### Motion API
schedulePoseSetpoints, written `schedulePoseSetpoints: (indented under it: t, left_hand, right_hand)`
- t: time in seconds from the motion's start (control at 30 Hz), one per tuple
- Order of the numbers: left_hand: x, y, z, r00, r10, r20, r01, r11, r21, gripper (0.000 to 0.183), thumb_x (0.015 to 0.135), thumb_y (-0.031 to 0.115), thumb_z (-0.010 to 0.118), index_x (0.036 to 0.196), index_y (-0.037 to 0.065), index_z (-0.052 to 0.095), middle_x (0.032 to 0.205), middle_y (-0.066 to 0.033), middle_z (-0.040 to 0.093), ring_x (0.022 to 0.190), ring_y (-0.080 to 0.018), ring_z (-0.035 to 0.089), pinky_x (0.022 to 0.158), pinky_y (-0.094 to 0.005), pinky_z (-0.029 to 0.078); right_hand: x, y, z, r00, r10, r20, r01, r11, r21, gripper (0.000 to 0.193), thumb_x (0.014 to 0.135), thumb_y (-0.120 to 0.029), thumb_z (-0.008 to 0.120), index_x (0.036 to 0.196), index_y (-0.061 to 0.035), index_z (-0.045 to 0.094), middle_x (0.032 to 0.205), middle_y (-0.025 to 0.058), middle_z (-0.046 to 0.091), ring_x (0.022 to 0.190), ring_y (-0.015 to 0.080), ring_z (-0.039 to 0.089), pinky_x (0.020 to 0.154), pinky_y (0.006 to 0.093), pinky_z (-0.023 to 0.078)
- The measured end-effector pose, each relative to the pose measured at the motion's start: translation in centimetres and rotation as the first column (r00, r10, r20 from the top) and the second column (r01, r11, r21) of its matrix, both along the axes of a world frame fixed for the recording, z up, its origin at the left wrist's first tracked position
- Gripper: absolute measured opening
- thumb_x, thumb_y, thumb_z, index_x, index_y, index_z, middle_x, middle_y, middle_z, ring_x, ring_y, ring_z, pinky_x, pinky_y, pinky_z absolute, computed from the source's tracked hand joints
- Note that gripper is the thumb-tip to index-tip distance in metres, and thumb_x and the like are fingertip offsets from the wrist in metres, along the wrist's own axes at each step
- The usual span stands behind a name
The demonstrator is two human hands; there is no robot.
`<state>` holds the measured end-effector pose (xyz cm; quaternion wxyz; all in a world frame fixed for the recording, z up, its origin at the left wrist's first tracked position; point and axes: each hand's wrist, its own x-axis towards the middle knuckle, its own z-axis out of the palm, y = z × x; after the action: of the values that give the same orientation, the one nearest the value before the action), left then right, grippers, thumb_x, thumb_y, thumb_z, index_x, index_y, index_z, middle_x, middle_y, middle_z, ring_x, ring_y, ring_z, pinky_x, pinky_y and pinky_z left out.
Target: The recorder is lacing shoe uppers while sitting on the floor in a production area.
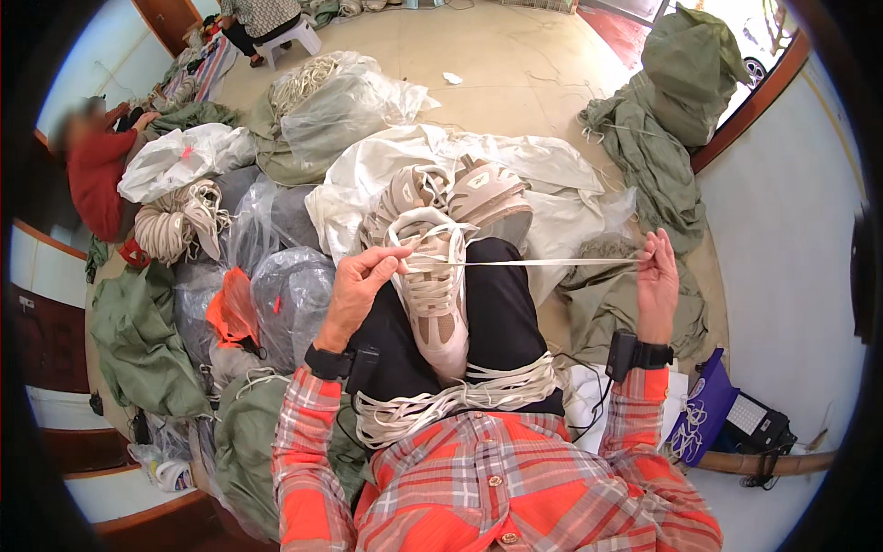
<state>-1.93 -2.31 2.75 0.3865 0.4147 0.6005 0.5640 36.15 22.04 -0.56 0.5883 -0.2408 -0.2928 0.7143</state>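
A beige and white sneaker (436,304) rests between my thighs, its toe toward me and laces threaded along its front. My left hand (361,287) is at the shoe's upper left side, thumb and fingers pinched on the lace by the eyelets. From there a white shoelace (552,263) runs taut to the right. My right hand (657,276) holds its far end between thumb and fingers, well away from the shoe. A bundle of loose white laces (451,405) lies across my lap. Just beyond the sneaker sit more beige shoes (487,198).
White sheeting (359,166) spreads under the shoes. Clear plastic bags (294,285) and green sacks (147,340) are heaped at left; more green sacks (685,78) stand at right. A purple box (704,409) is at lower right. A person in red (97,179) sits at far left, another on a stool (292,39).
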Motion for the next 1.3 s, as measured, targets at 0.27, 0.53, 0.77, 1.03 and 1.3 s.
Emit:
schedulePoseSetpoints:
  t: [0.27,0.53,0.77,1.03,1.3]
  left_hand:
    - [-0.7,-0.7,-2.8,0.632,0.295,-0.717,-0.34,0.936,0.086,0.011,0.086,0.008,0.056,0.089,0.0,0.063,0.077,-0.0063,0.064,0.071,-0.0131,0.058,0.068,-0.0255,0.045]
    - [-1.7,-2.0,-3.3,0.978,0.128,0.165,-0.168,0.951,0.258,0.017,0.081,0.012,0.061,0.067,0.002,0.059,0.074,-0.0015,0.058,0.076,-0.0125,0.053,0.074,-0.0258,0.039]
    - [-4.6,-3.1,-6.6,0.898,0.31,-0.312,-0.357,0.928,-0.103,0.013,0.079,0.014,0.065,0.072,0.004,0.065,0.073,-0.0041,0.059,0.079,-0.017,0.055,0.078,-0.0301,0.042]
    - [0.4,4.0,-1.4,0.663,0.067,-0.746,-0.064,0.997,0.032,0.01,0.075,0.016,0.065,0.083,0.011,0.069,0.083,-0.0061,0.062,0.085,-0.0273,0.054,0.08,-0.0396,0.039]
    - [2.4,6.6,-4.2,0.587,0.053,-0.808,-0.06,0.998,0.022,0.009,0.073,0.014,0.063,0.08,0.012,0.069,0.084,-0.0046,0.059,0.089,-0.027,0.05,0.08,-0.0417,0.034]
  right_hand:
    - [2.4,-4.1,3.7,0.749,0.607,0.264,-0.652,0.745,0.137,0.018,0.084,-0.007,0.058,0.093,0.0078,0.057,0.07,0.0126,0.061,0.055,0.0131,0.058,0.051,0.0256,0.048]
    - [-11.9,-6.9,0.3,0.334,0.386,0.86,-0.677,0.733,-0.065,0.015,0.085,-0.007,0.056,0.091,0.0048,0.063,0.071,0.0083,0.063,0.061,0.0131,0.062,0.054,0.0254,0.049]
    - [-19.9,-7.9,-2.0,0.324,-0.185,0.928,-0.691,0.624,0.366,0.014,0.084,-0.009,0.055,0.091,0.001,0.062,0.08,0.0137,0.064,0.07,0.0261,0.063,0.062,0.0352,0.05]
    - [-20.6,-9.3,-0.2,0.188,-0.348,0.918,-0.76,0.54,0.361,0.011,0.084,-0.011,0.051,0.085,-0.0031,0.059,0.084,0.016,0.058,0.078,0.0363,0.058,0.068,0.0439,0.047]
    - [-21.6,-9.1,-2.1,0.277,-0.314,0.908,-0.762,0.504,0.407,0.01,0.078,-0.005,0.052,0.086,0.0011,0.054,0.074,0.0224,0.057,0.074,0.0404,0.058,0.064,0.0474,0.046]
